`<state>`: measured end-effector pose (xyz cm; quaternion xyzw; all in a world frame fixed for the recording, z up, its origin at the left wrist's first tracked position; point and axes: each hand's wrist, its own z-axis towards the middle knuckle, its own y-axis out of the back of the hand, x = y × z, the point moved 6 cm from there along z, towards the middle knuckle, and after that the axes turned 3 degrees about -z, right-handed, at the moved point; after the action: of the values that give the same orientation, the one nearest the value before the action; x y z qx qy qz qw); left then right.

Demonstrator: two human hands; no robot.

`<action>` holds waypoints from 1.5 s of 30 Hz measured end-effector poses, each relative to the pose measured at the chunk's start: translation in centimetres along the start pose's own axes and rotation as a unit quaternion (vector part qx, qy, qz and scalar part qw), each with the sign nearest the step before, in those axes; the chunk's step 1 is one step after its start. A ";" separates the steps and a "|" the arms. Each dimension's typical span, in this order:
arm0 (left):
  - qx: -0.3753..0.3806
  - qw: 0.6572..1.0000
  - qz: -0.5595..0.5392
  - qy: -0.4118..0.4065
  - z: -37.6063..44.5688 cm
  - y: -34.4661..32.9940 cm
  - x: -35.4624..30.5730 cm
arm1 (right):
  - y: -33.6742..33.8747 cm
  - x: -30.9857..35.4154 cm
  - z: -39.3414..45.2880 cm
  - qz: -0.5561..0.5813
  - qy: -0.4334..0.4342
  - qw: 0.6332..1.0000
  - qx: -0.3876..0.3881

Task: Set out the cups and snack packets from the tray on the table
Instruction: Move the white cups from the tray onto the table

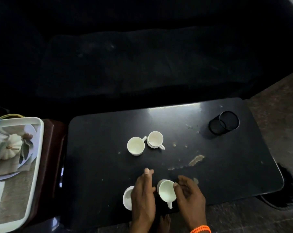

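Dark scuffed table (226, 165); left hand (143, 197) fingers straight; right hand (190, 195) fingers pinch tilted cup (166, 190).

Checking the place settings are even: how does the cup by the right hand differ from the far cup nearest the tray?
The near cup is tilted, its mouth tipped toward the camera; the far left cup stands upright. The near cup's handle points toward the person, the far left cup's up and to the right, toward its neighbour. The right hand touches the near cup's rim; nothing touches the far left cup. Both are white, empty and on the black table.
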<state>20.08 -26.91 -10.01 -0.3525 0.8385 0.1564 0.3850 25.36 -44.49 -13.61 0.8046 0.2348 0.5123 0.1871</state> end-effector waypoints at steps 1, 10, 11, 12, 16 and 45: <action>-0.005 1.000 0.004 -0.022 0.9 0.4 -1.5 | -0.3 0.8 0.3 -0.003 0.017 1.000 -0.003; -0.068 0.967 0.173 -0.176 12.4 4.4 -9.7 | -9.4 8.4 3.8 0.008 0.063 0.990 0.126; -0.036 0.967 0.193 -0.160 13.4 4.1 -9.6 | -10.2 9.2 4.1 0.008 0.063 0.989 0.134; 0.003 0.970 0.203 -0.137 14.2 3.7 -9.2 | -10.9 10.0 4.3 0.008 0.067 0.989 0.135; 0.099 0.975 0.199 -0.029 15.1 2.3 -7.3 | -12.5 11.4 5.1 0.031 0.069 0.988 0.133; -0.044 0.995 0.082 0.036 11.1 7.5 -5.2 | -15.2 10.4 3.1 -0.001 0.121 0.969 0.214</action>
<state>23.05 -13.29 -13.38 -0.3046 0.8704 0.2111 0.3243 29.15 -26.26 -15.43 0.7575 0.3607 0.5438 -0.0189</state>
